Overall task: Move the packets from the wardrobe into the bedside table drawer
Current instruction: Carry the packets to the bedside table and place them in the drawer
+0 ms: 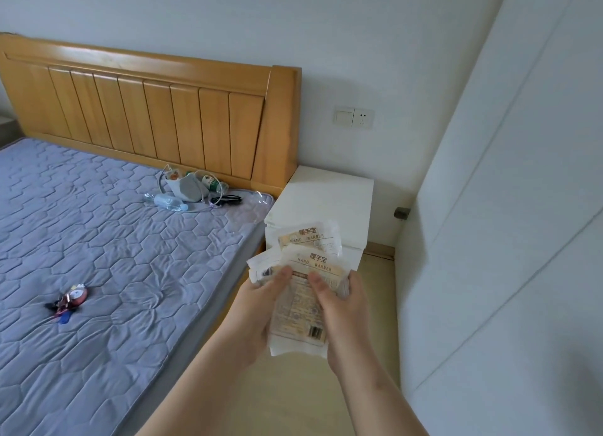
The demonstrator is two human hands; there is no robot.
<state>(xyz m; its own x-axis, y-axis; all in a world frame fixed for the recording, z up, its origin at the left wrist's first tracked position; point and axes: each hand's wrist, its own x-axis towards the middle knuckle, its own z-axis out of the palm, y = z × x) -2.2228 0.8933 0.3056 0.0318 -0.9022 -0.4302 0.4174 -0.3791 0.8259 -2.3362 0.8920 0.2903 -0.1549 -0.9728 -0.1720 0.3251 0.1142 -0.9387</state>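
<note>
Broadly, the quilted mattress (114, 240) fills the nine o'clock side and a tall white panelled front (505, 207) takes up three o'clock. The white bedside table (326, 194) stands between them at about twelve o'clock from the hands, against the wall. The packets (310, 259) are not in any drawer: they are held in the air just in front of the table, a loose fan of several flat sachets printed "HAND WARMER". They cover most of the table's front, so whether its drawer is open cannot be told from here. The left hand (257, 308) grips the fan from its nine o'clock edge and the right hand (342, 315) from its three o'clock edge, fingers curled under. The left thumb (284, 274) and right thumb (318, 282) press on the top sachet. These look light and thin, soft enough to bend, with glossy film that probably lets one slip over another, which fits the way they are splayed. A safe hold would be a pinch through the whole stack near its middle, edges squared first. One hand could then carry them while the other sees to the drawer.
</note>
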